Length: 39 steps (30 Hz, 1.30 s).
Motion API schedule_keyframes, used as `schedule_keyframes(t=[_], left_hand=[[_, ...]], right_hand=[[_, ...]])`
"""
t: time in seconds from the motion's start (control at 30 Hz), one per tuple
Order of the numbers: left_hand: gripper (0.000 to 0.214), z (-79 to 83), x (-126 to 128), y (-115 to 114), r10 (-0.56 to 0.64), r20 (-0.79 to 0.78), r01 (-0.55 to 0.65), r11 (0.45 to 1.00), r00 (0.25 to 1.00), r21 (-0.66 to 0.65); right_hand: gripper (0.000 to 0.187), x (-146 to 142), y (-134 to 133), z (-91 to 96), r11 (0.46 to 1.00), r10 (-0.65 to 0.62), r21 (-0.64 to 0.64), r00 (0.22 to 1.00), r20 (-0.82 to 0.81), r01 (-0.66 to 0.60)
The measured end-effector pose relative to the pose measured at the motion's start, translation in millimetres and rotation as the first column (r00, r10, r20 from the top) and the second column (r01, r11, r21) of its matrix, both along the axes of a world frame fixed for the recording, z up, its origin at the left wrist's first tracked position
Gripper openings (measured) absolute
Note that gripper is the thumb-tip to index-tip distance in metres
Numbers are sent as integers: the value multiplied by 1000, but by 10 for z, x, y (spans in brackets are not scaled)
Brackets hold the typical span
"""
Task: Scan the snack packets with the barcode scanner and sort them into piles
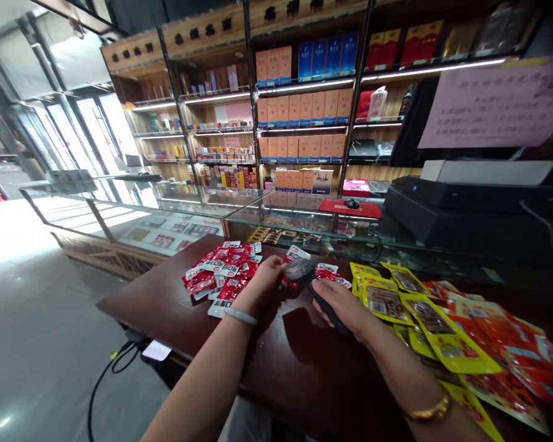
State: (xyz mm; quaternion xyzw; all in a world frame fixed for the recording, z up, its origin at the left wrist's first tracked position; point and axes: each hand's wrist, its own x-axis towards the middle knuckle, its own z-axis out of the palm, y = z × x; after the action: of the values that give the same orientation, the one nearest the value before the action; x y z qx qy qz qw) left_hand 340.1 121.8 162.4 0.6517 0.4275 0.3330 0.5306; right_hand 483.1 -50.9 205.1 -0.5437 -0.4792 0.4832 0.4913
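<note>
While the dark grey handheld barcode scanner hangs just over the dark brown wooden surface, the right hand is wrapped round its handle and the left hand pinches a small red sachet under its head. Probable step: reading one sachet; a clean read calls for its code to face the window. Red-and-white sachets are heaped to the left, and yellow packets lie to the right.

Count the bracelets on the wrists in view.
2. A pale bangle is on the left wrist, beside the red packets; a gold bracelet is on the right wrist, behind the right hand gripping the scanner. Undersides of the wrists are hidden.
</note>
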Motion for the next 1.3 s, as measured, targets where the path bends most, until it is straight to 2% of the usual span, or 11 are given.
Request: schedule_keyframes(t=[0.1, 0.17, 0.27, 0.37, 0.43, 0.6, 0.73, 0.87, 1.03, 1.13, 1.3], left_hand=[[25, 28, -5, -56, -80, -169, 92, 994, 982, 60], [25, 110, -94, -41, 62, -370, 46, 960, 927, 275], [36, 229, -272, 18, 338, -613, 35, 857, 714, 514], [69, 251, -363, 49, 404, -786, 23, 883, 468, 468], [85, 220, -349, 35, 348, -853, 44, 918, 390, 395], [92, 170, -175, -148, 195, -876, 242, 914, 440, 325], [59, 234, -53, -328, 38, -820, 416, 848, 571, 328], [33, 310, -94, -250, 154, -696, 246, 864, 701, 439], [43, 244, -295, 51, 482, -691, 27, 810, 539, 586], [52, 168, -333, 132, 442, -761, 33, 855, 474, 517], [36, 156, -269, 116, 298, -801, 165, 885, 519, 436]], right_hand=[[52, -15, -12, 12, 1000, -5, -16, 1000, -17, 5], [53, -23, -16, 16, 999, -7, -36, 1000, -25, 6], [55, -25, -11, 12, 999, -5, -54, 999, -33, 3], [54, -25, -1, -3, 999, -10, -52, 999, -32, 8], [54, -25, 2, -12, 998, -19, -58, 1000, -18, 18], [54, -15, -10, -1, 998, -21, -57, 1000, 1, 21], [55, -6, -12, 20, 998, -23, -59, 1000, 3, 23], [54, 0, 1, 13, 998, -41, -40, 999, -2, 41], [52, 15, 11, -6, 998, -47, -31, 999, -20, 46], [52, 34, 18, -9, 998, -55, -26, 998, -26, 54], [53, 91, 33, 12, 995, -99, 12, 995, -32, 99]])
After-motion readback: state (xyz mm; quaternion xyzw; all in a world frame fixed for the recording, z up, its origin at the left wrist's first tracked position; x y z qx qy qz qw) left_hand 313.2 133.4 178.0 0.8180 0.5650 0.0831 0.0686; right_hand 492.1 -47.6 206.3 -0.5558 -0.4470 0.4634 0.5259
